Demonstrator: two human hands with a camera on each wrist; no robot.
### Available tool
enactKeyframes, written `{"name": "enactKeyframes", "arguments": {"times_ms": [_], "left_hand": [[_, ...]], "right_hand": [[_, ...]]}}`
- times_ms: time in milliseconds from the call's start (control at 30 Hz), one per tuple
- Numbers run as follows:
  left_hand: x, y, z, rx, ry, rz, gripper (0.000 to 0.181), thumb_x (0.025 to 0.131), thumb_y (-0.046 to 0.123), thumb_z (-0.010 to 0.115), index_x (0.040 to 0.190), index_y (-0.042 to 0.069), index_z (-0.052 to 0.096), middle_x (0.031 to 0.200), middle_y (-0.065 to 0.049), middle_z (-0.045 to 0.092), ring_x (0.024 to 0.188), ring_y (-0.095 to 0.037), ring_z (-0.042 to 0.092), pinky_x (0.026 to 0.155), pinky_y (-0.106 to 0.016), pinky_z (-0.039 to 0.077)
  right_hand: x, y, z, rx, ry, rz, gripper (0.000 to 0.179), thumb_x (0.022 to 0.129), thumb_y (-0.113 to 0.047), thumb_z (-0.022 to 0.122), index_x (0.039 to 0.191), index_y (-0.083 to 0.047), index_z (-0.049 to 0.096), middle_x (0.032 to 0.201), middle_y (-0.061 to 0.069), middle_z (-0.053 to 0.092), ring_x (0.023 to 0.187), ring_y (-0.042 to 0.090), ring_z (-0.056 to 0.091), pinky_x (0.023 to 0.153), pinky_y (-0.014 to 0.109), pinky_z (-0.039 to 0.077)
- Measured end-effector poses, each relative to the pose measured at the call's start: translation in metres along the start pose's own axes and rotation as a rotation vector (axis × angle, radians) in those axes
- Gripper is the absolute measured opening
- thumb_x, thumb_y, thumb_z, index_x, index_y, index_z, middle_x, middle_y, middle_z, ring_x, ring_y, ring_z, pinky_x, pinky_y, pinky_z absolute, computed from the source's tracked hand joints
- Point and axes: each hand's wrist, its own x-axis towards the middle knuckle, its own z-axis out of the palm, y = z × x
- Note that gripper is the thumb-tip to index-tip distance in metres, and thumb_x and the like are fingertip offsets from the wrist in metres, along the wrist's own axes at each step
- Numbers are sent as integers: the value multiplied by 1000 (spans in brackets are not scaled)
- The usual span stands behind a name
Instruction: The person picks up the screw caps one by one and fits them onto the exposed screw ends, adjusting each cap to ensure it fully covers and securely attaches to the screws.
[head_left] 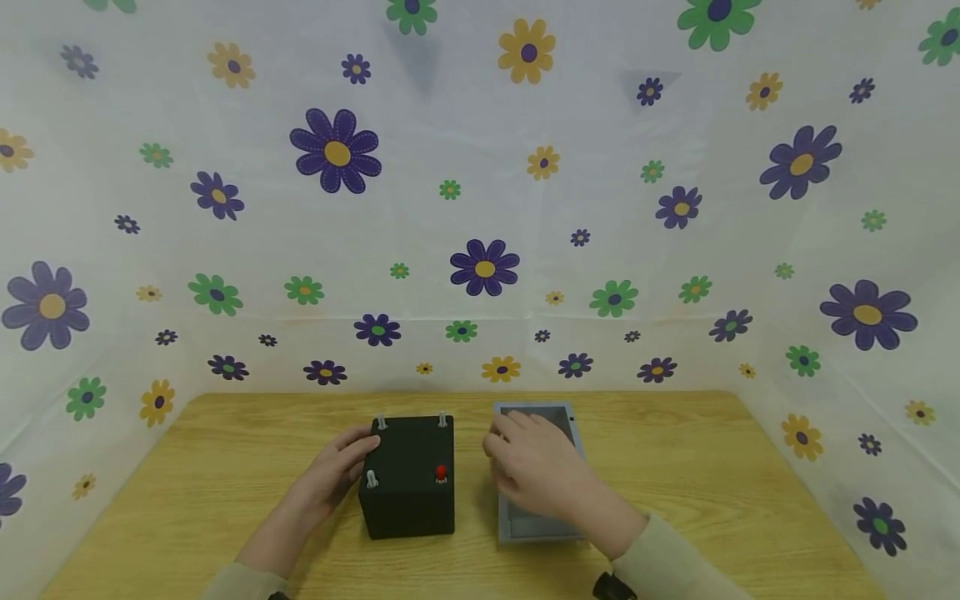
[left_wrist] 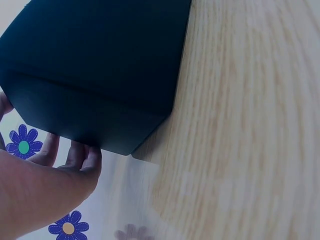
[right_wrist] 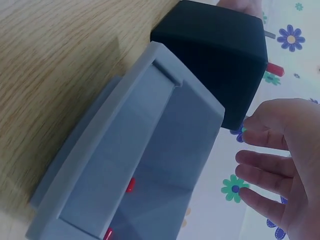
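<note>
A black box stands on the wooden table, with several small silver metal posts at its top corners. One post carries a red cap. My left hand holds the box at its left side, thumb at the top edge and fingers along the side. To the right stands an open grey tray-like box, and my right hand hovers over it with loosely bent fingers, nothing between them. Inside the grey box, the right wrist view shows two small red pieces.
The wooden table extends to both sides of the boxes. A white cloth printed with flowers hangs behind the table and along its sides. A dark wrist device shows by my right sleeve.
</note>
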Motion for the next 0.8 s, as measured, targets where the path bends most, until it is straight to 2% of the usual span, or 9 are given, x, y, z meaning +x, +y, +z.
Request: {"name": "enactKeyframes", "arguments": {"times_ms": [267,800], "left_hand": [[0,0,-1,8,3,-3,64,109,26,55,162,-4,33,120,16,68,103,2,67,95,-15,49],[0,0,-1,-8,-8,1,68,109,26,55,162,-6,28,122,14,67,104,3,67,94,-15,51]], "right_hand": [[-5,4,1,-22,-50,36,22,90,-25,81,108,-16,72,109,-2,69,100,17,66,87,35,59],[-16,10,7,-20,-30,48,20,90,-29,84,98,-18,69,100,-2,67,91,15,63,79,32,56]]}}
